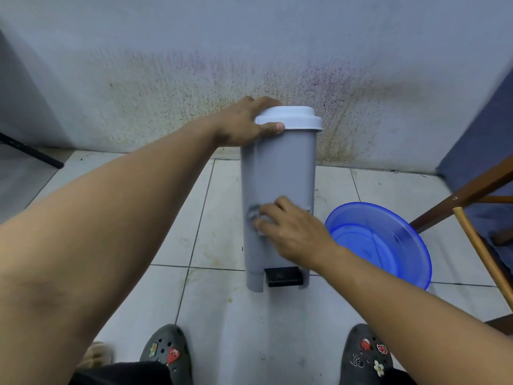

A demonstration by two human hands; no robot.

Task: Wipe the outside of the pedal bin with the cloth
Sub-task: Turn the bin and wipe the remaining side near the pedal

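A tall grey pedal bin [277,168] with a pale lid [291,118] and a black pedal [283,277] stands upright on the tiled floor by the wall. My left hand [244,123] grips the bin's top left edge, thumb across the front just under the lid. My right hand [291,229] presses a small grey cloth [254,215] against the lower front of the bin. Most of the cloth is hidden under my fingers.
A blue plastic basin [388,245] holding water sits on the floor right of the bin. Wooden chair legs [472,195] and a pale stick [483,254] stand at the far right. The stained wall [249,65] is directly behind the bin. My two clogs are at the bottom.
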